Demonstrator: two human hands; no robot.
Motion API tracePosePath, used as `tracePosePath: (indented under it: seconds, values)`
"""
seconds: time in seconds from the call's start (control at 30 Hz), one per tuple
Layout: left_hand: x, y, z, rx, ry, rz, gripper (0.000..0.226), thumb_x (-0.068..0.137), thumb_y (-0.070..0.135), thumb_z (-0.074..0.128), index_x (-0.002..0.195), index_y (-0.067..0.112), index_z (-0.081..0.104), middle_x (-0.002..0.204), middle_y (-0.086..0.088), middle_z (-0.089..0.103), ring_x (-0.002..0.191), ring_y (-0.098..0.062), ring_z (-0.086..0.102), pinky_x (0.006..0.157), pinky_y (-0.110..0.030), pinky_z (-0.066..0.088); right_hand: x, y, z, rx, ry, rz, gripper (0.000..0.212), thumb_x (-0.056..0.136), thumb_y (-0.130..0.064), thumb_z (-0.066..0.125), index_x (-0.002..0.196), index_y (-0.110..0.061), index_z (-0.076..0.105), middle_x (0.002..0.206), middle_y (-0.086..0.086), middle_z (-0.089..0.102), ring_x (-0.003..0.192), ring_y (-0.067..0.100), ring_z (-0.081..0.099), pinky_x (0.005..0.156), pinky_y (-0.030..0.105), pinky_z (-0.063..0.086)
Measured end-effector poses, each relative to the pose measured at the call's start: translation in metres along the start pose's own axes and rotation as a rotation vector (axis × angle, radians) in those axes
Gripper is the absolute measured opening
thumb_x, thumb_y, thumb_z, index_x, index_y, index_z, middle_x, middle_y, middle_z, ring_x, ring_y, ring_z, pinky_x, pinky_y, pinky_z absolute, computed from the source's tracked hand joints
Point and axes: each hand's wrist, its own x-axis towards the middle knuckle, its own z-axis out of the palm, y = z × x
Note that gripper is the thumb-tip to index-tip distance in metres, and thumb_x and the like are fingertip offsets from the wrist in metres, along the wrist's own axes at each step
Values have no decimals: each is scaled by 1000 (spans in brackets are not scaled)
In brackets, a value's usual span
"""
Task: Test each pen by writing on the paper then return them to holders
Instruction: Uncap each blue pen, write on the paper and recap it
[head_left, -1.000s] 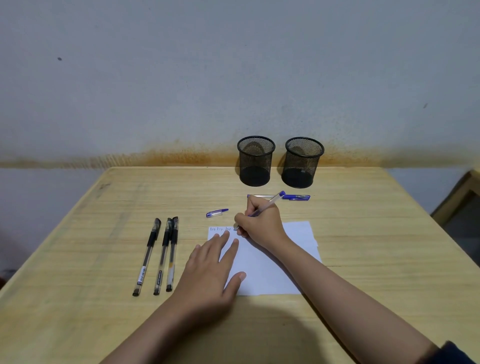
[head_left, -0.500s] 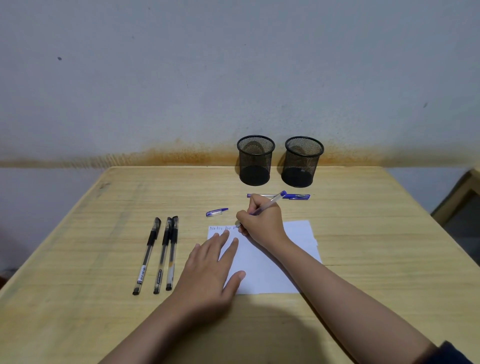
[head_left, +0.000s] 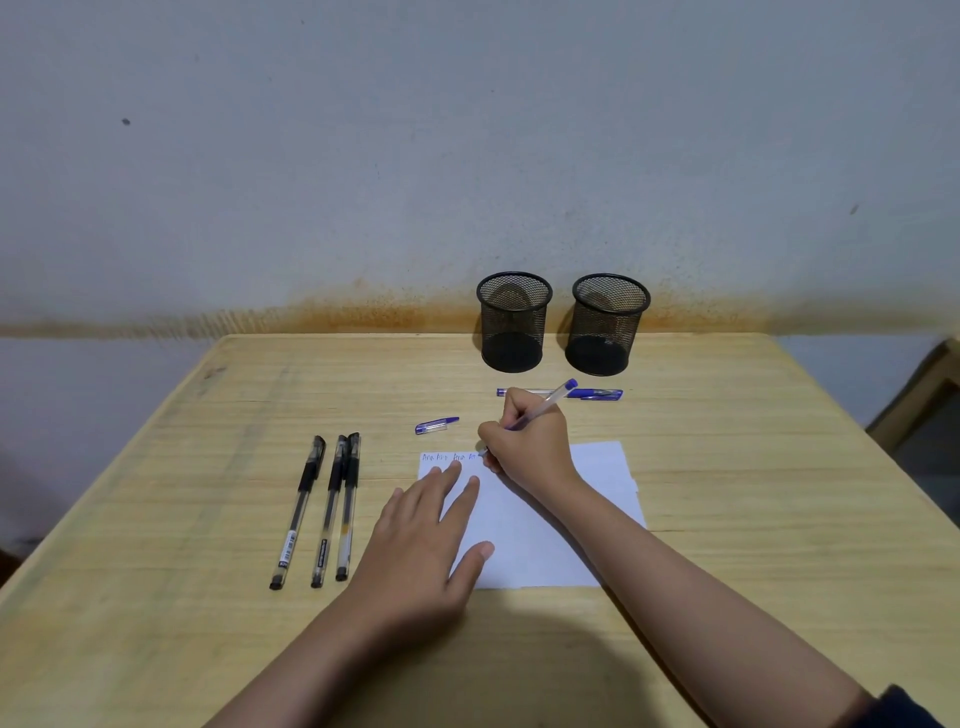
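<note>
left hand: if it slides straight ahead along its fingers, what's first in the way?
Probably the right hand gripping the blue pen; the left hand lies flat on the paper, fingers aimed just beside it. Depth unclear.

Black pens (head_left: 332, 512): three; blue pens (head_left: 597, 393): two; holders (head_left: 513, 322): two

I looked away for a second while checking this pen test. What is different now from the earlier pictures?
The right hand, gripping the blue pen, has crept a little rightward along the top line of the paper, adding a few more blue letters. Nothing was picked up or let go. The left hand stays flat on the paper; the three black pens, loose cap, other blue pen and both holders are unmoved.
</note>
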Motion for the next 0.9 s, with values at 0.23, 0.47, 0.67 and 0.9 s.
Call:
tracePosePath:
  seconds: [0.23,0.47,0.67,0.9]
  values:
    - [-1,0,0,-21,1,10,88,69,69,-10,148,33,-2,158,9,-9,144,-11,-10,111,-29,-9,1,2,1,15,24,29,31,79,1,62,61,-12,39,67,28,52,61,40,63,42,21,49]
    - [9,-4,-25,2,39,86,71,77,69,27,134,30,43,142,2,40,131,-17,33,110,-35,21,3,3,-4,405,33,112,34,82,1,64,59,-11,41,47,15,49,38,26,52,44,30,46]
    - [53,-35,-42,-156,406,-33,42,82,45,50,109,17,67,101,2,65,97,-20,60,83,-40,46,3,-5,-16,589,-50,222,28,83,-16,72,71,-11,47,45,13,50,30,20,47,38,24,41]
    - [85,-52,-37,-140,305,-84,23,88,24,59,108,19,69,99,3,62,95,-18,55,72,-35,49,-1,-19,-34,646,-215,146,3,86,-3,64,85,-4,65,67,11,62,35,14,45,34,21,41]
